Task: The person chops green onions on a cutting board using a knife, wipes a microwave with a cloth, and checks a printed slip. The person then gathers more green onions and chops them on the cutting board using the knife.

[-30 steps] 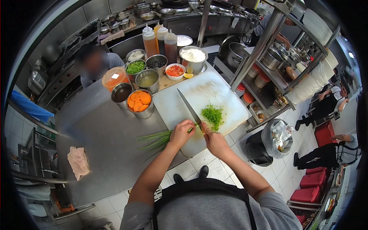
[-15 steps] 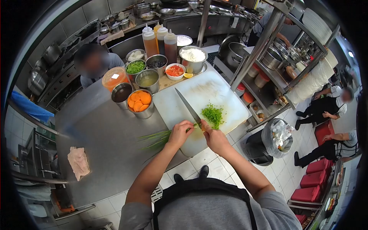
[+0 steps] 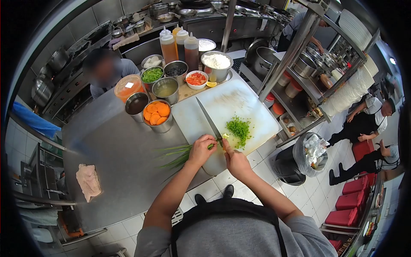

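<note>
My left hand (image 3: 202,150) is closed round a bunch of green onions (image 3: 174,155), whose long leaves trail left over the steel table. Its fingers rest at the near left part of the white cutting board (image 3: 188,113). My right hand (image 3: 236,162) grips the handle of a knife (image 3: 208,116), the blade pointing up and left across the board. The blade's heel is close to my left fingertips, by the cut end of the green onions. Chopped green onion (image 3: 239,130) lies in a pile right of the knife.
Beyond the board stand a pot of carrot slices (image 3: 156,113), a bowl of red pieces (image 3: 196,79), a pot of white powder (image 3: 216,62) and squeeze bottles (image 3: 168,46). A cloth (image 3: 88,182) lies at left. A co-worker (image 3: 102,70) is across the table; others are at right.
The knife has shifted slightly against the green onions, and a small pale cut piece now shows beside the blade. My hands stay nearly in place. People at right have moved.
</note>
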The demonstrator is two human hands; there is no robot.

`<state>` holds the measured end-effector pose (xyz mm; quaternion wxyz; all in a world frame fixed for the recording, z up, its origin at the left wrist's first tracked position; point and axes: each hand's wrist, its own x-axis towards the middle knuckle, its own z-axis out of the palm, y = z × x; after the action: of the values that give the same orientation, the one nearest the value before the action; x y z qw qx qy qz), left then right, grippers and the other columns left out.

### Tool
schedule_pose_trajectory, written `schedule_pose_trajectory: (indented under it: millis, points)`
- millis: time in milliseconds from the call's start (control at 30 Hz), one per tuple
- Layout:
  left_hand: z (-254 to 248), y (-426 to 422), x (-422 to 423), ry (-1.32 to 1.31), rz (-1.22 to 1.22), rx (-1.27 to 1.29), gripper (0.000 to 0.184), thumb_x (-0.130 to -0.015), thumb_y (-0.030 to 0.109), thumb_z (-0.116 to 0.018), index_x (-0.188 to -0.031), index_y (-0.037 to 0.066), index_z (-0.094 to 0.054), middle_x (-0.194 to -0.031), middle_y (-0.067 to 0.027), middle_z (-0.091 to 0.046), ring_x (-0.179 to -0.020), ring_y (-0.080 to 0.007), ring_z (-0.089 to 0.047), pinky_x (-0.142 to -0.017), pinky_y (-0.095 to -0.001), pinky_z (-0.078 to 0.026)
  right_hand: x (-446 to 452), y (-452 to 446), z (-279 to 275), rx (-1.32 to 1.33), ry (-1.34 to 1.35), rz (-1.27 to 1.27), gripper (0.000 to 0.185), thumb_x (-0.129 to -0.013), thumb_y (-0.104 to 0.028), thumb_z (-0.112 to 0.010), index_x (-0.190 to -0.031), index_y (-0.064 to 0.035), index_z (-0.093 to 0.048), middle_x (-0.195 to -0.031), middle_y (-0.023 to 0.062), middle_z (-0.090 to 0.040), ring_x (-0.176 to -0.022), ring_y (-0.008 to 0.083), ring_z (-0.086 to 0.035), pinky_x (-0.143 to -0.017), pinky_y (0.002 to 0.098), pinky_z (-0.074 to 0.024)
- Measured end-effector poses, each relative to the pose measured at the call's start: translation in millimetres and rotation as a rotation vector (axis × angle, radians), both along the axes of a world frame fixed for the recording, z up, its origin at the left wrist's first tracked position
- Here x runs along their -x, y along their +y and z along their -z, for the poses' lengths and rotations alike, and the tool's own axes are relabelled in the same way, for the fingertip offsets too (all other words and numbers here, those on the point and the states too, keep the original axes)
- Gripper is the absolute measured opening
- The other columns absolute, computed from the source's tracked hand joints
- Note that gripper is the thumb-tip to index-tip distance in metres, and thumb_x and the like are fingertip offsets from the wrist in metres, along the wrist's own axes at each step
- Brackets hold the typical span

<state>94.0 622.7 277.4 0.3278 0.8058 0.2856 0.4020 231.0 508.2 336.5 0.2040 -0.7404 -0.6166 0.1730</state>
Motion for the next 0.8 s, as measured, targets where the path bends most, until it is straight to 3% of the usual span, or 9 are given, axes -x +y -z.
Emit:
schedule_pose_trajectory:
  millis: [167, 267, 433, 533, 700, 800]
  points:
    - [4, -4, 5, 0.005, -0.003, 0.038, 0.010, -0.071, 0.003, -0.071, -0.081, 0.002, -0.068, -0.091, -0.0078, -0.066, -0.085, -0.0267, -0.065, -0.075, -0.0352, -0.053, 0, -3, -32, 0.047, 0.050, -0.027, 0.054, -0.091, -0.013, -0.050, -0.144, -0.0106, -0.038, -0.077, 0.0275, -0.064, -0.073, 0.0438, -0.064, -0.070, 0.0527, -0.0510]
    - [0, -6, 4, -0.016, -0.021, -0.039, 0.011, -0.072, 0.003, -0.071, -0.082, 0.002, -0.068, -0.091, -0.0079, -0.066, -0.085, -0.0273, -0.064, -0.076, -0.0354, -0.053, 9, -5, 11, -0.037, -0.038, 0.012, 0.053, -0.091, -0.012, -0.050, -0.143, -0.0093, -0.039, -0.075, 0.0263, -0.064, -0.071, 0.0437, -0.064, -0.070, 0.0528, -0.0509]
    - [1, -3, 4, 0.007, -0.016, -0.058, 0.011, -0.072, 0.002, -0.071, -0.082, 0.001, -0.068, -0.093, -0.0088, -0.066, -0.085, -0.0275, -0.064, -0.076, -0.0356, -0.053, 2, -2, -30, 0.081, 0.052, -0.018, 0.058, -0.091, -0.014, -0.052, -0.146, -0.0121, -0.035, -0.082, 0.0275, -0.064, -0.074, 0.0450, -0.063, -0.070, 0.0528, -0.0510]
    - [3, -2, 6, -0.013, -0.008, -0.028, 0.010, -0.072, 0.001, -0.070, -0.082, 0.001, -0.068, -0.093, -0.0093, -0.066, -0.085, -0.0275, -0.064, -0.076, -0.0359, -0.053, 11, -4, 6, -0.016, -0.025, 0.017, 0.056, -0.090, -0.012, -0.051, -0.145, -0.0106, -0.037, -0.081, 0.0267, -0.065, -0.072, 0.0441, -0.064, -0.069, 0.0528, -0.0510]
    - [2, -4, 10, -0.001, -0.017, 0.002, 0.009, -0.073, 0.000, -0.070, -0.081, 0.001, -0.067, -0.093, -0.0097, -0.066, -0.083, -0.0276, -0.064, -0.076, -0.0360, -0.053, 5, 0, -27, 0.081, 0.017, -0.027, 0.057, -0.091, -0.013, -0.052, -0.145, -0.0091, -0.035, -0.077, 0.0270, -0.064, -0.072, 0.0442, -0.064, -0.069, 0.0521, -0.0513]
    - [3, -6, 11, -0.019, -0.015, -0.049, 0.009, -0.073, 0.000, -0.070, -0.081, 0.001, -0.067, -0.092, -0.0096, -0.065, -0.082, -0.0276, -0.064, -0.074, -0.0357, -0.053, 12, -3, 3, -0.041, 0.003, -0.013, 0.058, -0.089, -0.010, -0.053, -0.144, -0.0075, -0.035, -0.076, 0.0267, -0.064, -0.069, 0.0448, -0.063, -0.067, 0.0522, -0.0502]
